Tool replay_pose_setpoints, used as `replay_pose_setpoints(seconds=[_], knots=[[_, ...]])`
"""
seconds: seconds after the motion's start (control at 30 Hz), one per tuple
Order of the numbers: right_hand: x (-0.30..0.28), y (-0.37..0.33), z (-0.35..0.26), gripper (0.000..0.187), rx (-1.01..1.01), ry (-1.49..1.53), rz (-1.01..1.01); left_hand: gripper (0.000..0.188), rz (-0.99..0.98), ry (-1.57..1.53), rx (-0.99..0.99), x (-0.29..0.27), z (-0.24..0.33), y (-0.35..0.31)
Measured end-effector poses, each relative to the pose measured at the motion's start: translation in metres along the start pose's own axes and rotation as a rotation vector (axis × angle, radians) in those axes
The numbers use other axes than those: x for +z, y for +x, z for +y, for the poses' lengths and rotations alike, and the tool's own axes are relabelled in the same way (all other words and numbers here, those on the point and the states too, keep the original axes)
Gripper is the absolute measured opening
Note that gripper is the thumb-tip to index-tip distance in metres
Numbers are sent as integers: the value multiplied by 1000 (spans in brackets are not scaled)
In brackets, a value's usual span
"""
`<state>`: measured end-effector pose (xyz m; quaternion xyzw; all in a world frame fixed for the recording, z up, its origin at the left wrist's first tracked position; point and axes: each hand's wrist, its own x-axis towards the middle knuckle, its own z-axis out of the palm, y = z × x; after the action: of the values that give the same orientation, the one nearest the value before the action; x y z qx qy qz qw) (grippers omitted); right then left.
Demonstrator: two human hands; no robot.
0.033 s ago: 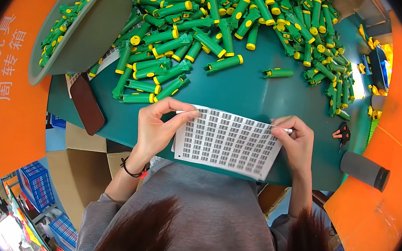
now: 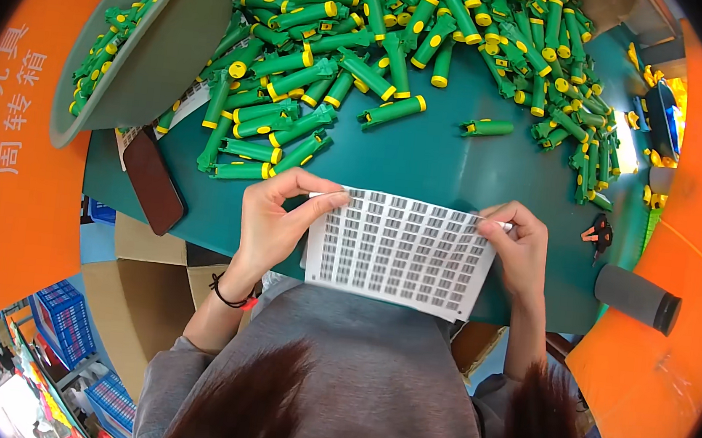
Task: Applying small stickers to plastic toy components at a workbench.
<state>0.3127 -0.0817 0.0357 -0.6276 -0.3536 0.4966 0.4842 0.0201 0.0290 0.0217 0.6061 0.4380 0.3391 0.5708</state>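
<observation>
A white sheet of small printed labels (image 2: 398, 253) hangs in front of my body, over the near edge of the table. Pinched between thumb and fingers, its upper left corner is in my left hand (image 2: 277, 212). The upper right corner is gripped the same way by my right hand (image 2: 522, 246). Along the top the sheet looks curled, and a white end pokes out at each hand. Beyond my hands lies a big heap of green tubes with yellow ends (image 2: 365, 73). Two tubes lie apart in front of the heap, one of them a single green tube (image 2: 488, 128).
A grey-green basin (image 2: 178, 42) holding more green parts leans at the left. A dark brown phone-like slab (image 2: 154, 183) lies below it. On the right are a grey cylinder (image 2: 635, 299) and a small black clip-like object (image 2: 599, 234). An open cardboard box (image 2: 139, 308) stands below the table's left side.
The lower edge of the label sheet has swung slightly down and to the right. Both hands keep their pinch and have barely shifted.
</observation>
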Motion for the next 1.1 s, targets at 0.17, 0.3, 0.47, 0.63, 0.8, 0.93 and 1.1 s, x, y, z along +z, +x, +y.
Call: replay_pose_setpoints(seconds=[0.17, 0.3, 0.47, 0.63, 0.8, 0.93, 1.1], knots=[[-23, 13, 20, 14, 250, 331, -191, 11, -13, -218, -162, 9, 3, 5], [31, 11, -24, 39, -422, -773, 86, 11, 66, 69, -67, 19, 1, 3], [61, 20, 0, 44, -687, -885, -103, 13, -44, -34, -144, 26, 2, 4], [69, 31, 18, 39, -648, -717, -83, 25, -22, 237, 121, 21, -3, 5], [75, 33, 16, 38, -670, -841, -105, 31, 60, 366, 317, 17, -20, 6], [85, 39, 14, 39, -745, -885, -85, 31, 75, 397, 289, 17, -16, 6], [81, 40, 37, 41, -897, -873, -91, 30, 64, 377, 187, 17, -13, 8]])
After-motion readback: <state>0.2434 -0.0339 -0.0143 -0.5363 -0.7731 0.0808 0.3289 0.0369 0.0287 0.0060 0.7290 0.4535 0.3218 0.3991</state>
